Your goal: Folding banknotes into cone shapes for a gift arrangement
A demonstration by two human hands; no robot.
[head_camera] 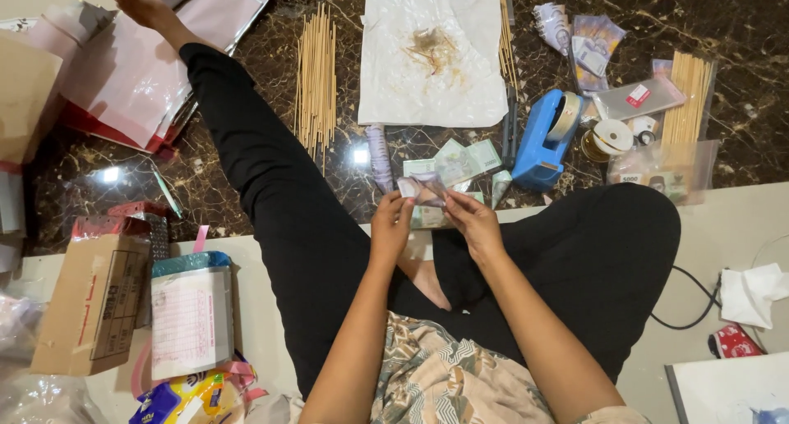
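Two hands are raised together over the lap, and a small folded banknote, greyish-purple paper [422, 187], is pinched between them: the left hand [391, 225] is closed on its lower left edge, the right hand [472, 220] is closed on its right side. The step in hand is judged to be the folding or rolling of this note; a firm crease and an even hold from both sides would seem to be called for next.

Just beyond the hands, a loose pile of pale green banknotes [460, 163] is spread on the floor, partly hidden by the held note. To its right a blue plastic tape dispenser [545, 141] is set, with a small roll of clear tape [611, 135] beside it. A bundle of thin wooden skewers [316, 77] is laid to the left, a second bundle [689, 97] to the far right.

Farther off, a crumpled white sheet with brown stains [433, 61] is spread on the dark brown marbled floor [238, 186]. One black-trousered leg [263, 169] is stretched across that floor toward pink and white plastic bags [123, 71]. A brown cardboard box [92, 305] is stood on the pale tiles at the near left.
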